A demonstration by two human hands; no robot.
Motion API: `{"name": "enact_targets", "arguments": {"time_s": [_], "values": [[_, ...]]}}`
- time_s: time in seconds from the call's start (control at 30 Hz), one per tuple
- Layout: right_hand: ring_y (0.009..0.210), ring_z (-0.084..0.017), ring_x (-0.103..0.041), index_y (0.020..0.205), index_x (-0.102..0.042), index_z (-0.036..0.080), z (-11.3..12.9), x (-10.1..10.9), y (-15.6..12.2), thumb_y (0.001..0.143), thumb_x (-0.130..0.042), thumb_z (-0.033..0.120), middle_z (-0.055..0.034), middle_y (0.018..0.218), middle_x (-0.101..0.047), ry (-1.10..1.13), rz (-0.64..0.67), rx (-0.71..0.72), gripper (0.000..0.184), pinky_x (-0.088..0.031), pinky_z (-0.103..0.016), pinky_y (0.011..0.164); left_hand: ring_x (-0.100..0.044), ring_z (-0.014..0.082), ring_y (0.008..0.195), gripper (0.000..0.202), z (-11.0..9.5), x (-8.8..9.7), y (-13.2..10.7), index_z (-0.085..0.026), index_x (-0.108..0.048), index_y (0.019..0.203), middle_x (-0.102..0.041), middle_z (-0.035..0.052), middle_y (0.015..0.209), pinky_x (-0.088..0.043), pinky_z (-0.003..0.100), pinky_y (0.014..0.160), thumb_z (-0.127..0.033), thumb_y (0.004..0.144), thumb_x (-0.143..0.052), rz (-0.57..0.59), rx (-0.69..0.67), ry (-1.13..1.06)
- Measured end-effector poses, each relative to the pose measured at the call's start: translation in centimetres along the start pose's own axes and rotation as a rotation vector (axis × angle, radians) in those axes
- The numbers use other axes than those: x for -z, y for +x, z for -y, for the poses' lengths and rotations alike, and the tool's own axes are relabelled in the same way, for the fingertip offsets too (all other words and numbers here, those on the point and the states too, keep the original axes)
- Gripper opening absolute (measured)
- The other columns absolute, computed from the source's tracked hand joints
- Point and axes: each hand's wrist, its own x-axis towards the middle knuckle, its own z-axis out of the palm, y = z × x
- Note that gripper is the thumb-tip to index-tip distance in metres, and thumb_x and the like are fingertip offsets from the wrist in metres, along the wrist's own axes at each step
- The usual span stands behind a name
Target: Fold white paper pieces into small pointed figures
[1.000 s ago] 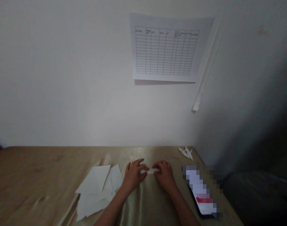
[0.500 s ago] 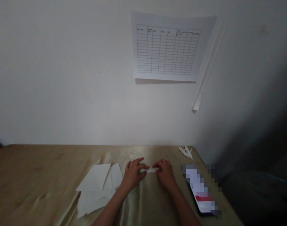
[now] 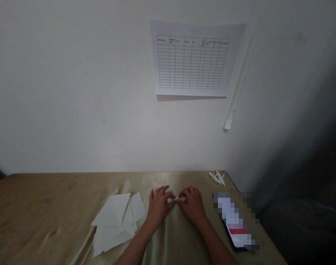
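A narrow strip of folded white paper (image 3: 177, 199) lies between my two hands, low over the table. My left hand (image 3: 160, 202) pinches its left part between thumb and forefinger, the other fingers lifted and spread. From the other side, my right hand (image 3: 192, 203) pinches the strip with thumb and curled forefinger. The two thumb tips nearly meet at the middle of the paper. Fingers cover most of the strip, so its exact folds are hidden.
A loose pile of white paper sheets (image 3: 113, 209) lies left of my hands. Small folded paper pieces (image 3: 217, 178) rest near the far right corner. A phone (image 3: 234, 224), partly blurred out, lies at right. Behind the cloth-covered table (image 3: 60, 195), a printed table sheet (image 3: 192, 60) hangs on the wall.
My thumbs and forefingers have drawn closer together at the middle of the paper strip, and less of it shows. The camera view has shifted slightly.
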Motion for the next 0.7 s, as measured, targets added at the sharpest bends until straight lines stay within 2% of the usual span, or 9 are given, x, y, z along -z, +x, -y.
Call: {"name": "enact_targets", "arguments": {"time_s": [0.23,0.7], "values": [[0.109,-0.026,-0.054,0.091,-0.074,0.028,0.0,0.2,0.2,0.077,-0.074,0.024,-0.0052,0.105,-0.065,0.024,0.008,-0.006,0.015,-0.037,-0.036,0.100,-0.050,0.0280,0.136,0.017,0.0,0.2,0.2,-0.036,-0.076,0.097,-0.060,0.0010,0.142,-0.021,0.063,0.118,-0.029,0.082,-0.075,0.027,0.015,-0.015],[0.114,-0.023,-0.053,0.097,-0.076,0.032,-0.7,1.0,0.6,0.076,-0.064,0.011,-0.0034,0.110,-0.065,0.104,0.121,-0.023,0.032,-0.037,-0.034,0.102,-0.047,0.0262,0.139,0.028,1.4,0.3,0.6,-0.040,-0.075,0.103,-0.056,-0.0014,0.147,-0.019,0.061,0.120,-0.021,0.083,-0.069,0.126,0.002,-0.049]]}}
